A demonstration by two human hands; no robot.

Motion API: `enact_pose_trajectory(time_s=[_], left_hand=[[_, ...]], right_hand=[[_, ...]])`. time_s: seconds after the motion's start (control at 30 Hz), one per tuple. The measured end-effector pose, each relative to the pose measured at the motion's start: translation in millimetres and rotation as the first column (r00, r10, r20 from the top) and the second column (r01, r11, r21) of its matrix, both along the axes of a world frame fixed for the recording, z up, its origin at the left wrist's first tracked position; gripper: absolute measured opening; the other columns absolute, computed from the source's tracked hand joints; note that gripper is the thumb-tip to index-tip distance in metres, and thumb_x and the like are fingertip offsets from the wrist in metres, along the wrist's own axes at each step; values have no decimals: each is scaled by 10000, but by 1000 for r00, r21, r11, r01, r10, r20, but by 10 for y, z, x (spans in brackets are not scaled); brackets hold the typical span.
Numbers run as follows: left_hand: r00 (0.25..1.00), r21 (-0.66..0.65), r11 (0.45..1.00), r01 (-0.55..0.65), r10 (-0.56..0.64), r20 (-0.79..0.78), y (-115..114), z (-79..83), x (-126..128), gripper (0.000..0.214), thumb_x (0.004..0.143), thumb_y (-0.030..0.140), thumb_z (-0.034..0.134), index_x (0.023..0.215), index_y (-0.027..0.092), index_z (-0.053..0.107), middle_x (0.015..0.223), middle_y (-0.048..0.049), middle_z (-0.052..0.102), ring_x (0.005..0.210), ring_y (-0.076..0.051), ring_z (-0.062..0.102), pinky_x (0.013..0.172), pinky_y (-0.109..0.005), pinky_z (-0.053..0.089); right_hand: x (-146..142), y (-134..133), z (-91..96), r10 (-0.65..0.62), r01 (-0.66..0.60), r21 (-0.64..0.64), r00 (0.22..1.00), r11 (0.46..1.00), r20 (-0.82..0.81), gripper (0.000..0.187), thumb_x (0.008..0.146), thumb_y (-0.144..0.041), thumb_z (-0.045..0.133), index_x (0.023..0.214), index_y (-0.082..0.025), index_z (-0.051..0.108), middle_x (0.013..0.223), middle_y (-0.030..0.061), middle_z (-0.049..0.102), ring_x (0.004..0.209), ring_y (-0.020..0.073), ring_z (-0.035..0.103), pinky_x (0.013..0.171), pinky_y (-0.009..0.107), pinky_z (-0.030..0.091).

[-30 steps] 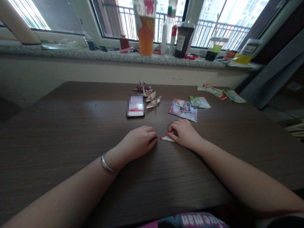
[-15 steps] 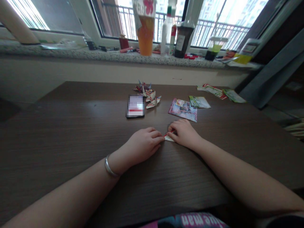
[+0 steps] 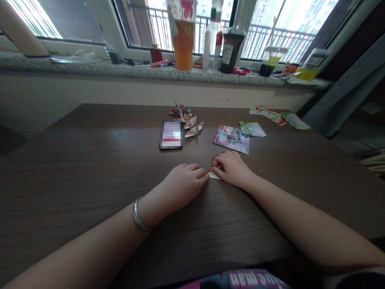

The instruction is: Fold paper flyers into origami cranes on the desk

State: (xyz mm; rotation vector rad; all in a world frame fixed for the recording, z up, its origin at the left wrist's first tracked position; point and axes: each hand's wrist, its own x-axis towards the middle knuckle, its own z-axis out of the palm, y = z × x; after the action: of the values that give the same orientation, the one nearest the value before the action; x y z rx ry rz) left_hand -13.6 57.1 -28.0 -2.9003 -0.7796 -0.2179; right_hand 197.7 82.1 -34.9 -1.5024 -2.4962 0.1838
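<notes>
A small folded piece of white paper with a red edge [image 3: 214, 176] lies on the dark wooden table [image 3: 120, 172], mostly covered by my fingers. My left hand [image 3: 186, 182] pinches its left end, fingers pressed together. At the other end, my right hand [image 3: 233, 166] grips it between thumb and curled fingers. Beyond my hands is a flat pink and purple printed packet [image 3: 231, 139]. Several folded paper figures [image 3: 194, 129] with pointed tips stand in a cluster behind a phone [image 3: 171, 136] with a blurred screen.
Stacked green and white printed papers [image 3: 252, 129] lie behind the packet, with red and green strips [image 3: 270, 115] farther right. On the stone windowsill [image 3: 135, 71] stand a tall cup of orange drink [image 3: 184, 46], bottles and a dark cup [image 3: 231, 52].
My left fingers have shifted slightly on the paper, and its red edge now shows a little more between my hands. My right hand stays nearly still.
</notes>
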Motion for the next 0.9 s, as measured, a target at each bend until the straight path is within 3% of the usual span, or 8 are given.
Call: enact_pose_trajectory(time_s=[0.3, 0.47, 0.6, 0.7, 0.9], left_hand=[[999, -28, 999, -28, 27, -32, 15, 120, -67, 219, 862, 141, 550, 1041, 184, 669, 963, -72, 652, 940, -225, 576, 824, -354, 472], [1000, -62, 998, 4, -4, 7, 59, 127, -121, 221, 850, 124, 540, 993, 186, 697, 963, -68, 666, 935, -207, 598, 833, -341, 491], [995, -122, 991, -48, 58, 79, 90, 98, -138, 214, 848, 119, 514, 921, 176, 707, 947, -63, 682, 897, -190, 626, 824, -324, 513], [988, -136, 989, -65, 83, 130, 90, 78, -128, 226, 857, 129, 509, 988, 174, 686, 988, -65, 685, 915, -188, 631, 830, -318, 520], [987, -84, 995, 62, -49, 151, 76, 21, -80, 299, 916, 163, 470, 1159, 189, 643, 1177, -51, 663, 1057, -208, 592, 943, -362, 492]], right_hand=[[39, -3, 21, 11, -11, -4, 1000, 1000, -5, 183, 865, -361, 594, 808, -197, 651, 851, 45, 680, 883, 217, 575, 830, 341, 325], [41, -29, 29, 10, -10, -4, 1000, 1000, -6, 166, 856, -344, 609, 801, -193, 650, 854, 49, 681, 874, 208, 575, 827, 338, 328], [43, -50, 46, 13, -13, -2, 1000, 1000, -4, 158, 853, -339, 615, 805, -193, 652, 847, 46, 679, 866, 205, 573, 828, 337, 330], [46, -53, 47, 17, -17, 3, 1000, 1000, -6, 163, 854, -346, 614, 805, -196, 654, 847, 44, 680, 871, 209, 574, 833, 343, 331], [49, -20, 14, 62, -60, 53, 998, 997, -29, 163, 849, -354, 613, 786, -208, 648, 822, 28, 676, 876, 212, 583, 886, 373, 347]])
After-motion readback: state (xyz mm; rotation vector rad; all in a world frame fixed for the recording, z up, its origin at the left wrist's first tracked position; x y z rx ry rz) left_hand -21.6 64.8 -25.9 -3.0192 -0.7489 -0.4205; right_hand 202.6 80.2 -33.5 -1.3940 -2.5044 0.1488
